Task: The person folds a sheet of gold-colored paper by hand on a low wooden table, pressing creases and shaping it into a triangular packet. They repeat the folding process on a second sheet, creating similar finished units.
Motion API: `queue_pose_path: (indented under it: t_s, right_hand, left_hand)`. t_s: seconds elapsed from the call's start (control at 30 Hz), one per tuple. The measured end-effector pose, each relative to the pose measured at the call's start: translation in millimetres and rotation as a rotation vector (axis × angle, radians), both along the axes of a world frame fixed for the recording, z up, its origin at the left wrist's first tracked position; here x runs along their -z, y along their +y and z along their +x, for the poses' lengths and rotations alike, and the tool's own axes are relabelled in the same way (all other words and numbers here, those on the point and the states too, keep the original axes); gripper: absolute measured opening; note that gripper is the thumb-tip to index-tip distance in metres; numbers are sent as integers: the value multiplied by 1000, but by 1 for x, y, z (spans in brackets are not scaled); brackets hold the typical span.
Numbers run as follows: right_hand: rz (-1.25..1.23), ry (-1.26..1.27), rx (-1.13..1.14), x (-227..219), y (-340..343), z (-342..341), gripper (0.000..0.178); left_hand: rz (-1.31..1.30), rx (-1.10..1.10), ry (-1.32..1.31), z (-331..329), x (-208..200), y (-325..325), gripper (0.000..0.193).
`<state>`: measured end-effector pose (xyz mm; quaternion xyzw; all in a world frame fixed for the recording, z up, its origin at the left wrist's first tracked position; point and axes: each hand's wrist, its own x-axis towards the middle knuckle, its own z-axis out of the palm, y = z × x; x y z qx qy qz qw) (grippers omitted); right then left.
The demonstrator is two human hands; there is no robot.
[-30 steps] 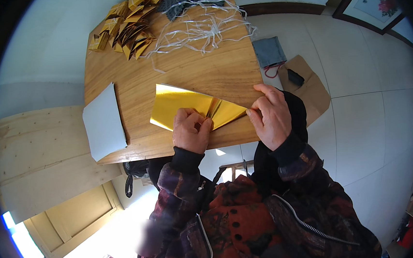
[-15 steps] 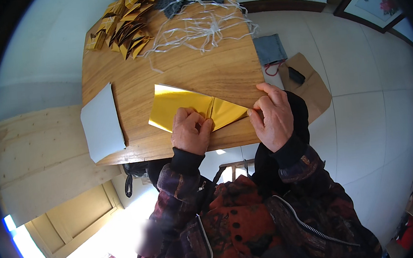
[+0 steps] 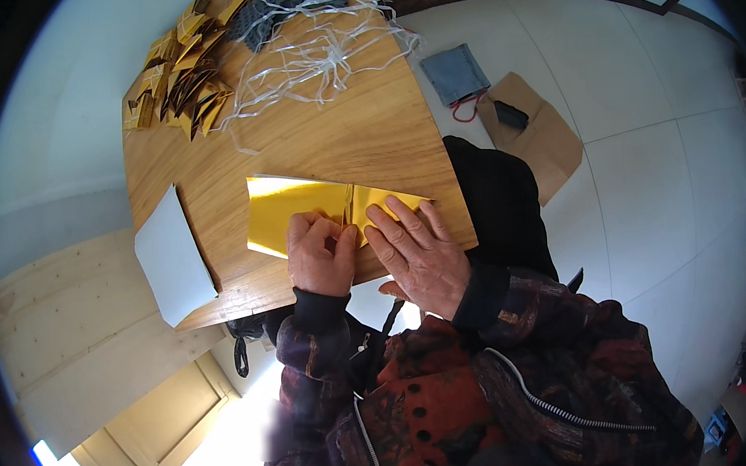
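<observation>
A shiny gold foil paper point(image 3: 290, 203), folded to a point at its right end, lies near the front edge of the wooden table point(image 3: 365, 137). My left hand point(image 3: 319, 256) is closed at its near side, thumb and bent fingers pinching the paper beside a raised crease. On the tapered right part, my right hand point(image 3: 423, 260) lies flat with its fingers stretched out and slightly apart. Left of it rests a stack of white-backed sheets point(image 3: 174, 262). Part of the paper's near edge is hidden under my hands.
Folded gold paper pieces point(image 3: 181, 77) pile up at the far left, next to a dark knitted cloth point(image 3: 277, 13) and tangled clear plastic strips point(image 3: 328, 57). On the tiled floor to the right are a grey-blue bag point(image 3: 454, 73) and brown paper point(image 3: 546, 145) with a black object point(image 3: 511, 115).
My right hand has left the pointed tip and moved inward, flattening onto the right part of the gold paper. My left hand keeps its pinch. The whole view has shifted slightly.
</observation>
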<state>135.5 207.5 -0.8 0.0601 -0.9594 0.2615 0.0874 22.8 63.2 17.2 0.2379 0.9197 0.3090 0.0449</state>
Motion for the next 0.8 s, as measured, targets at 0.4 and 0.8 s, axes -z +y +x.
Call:
queue_pose_path:
  t_s: [0.4, 0.8]
  right_hand:
    - [13, 17, 13, 2, 1, -1, 86]
    - [65, 7, 15, 5, -1, 0, 83]
  left_hand:
    - [-11, -8, -10, 1, -3, 1, 16]
    - [4, -7, -6, 0, -2, 0, 16]
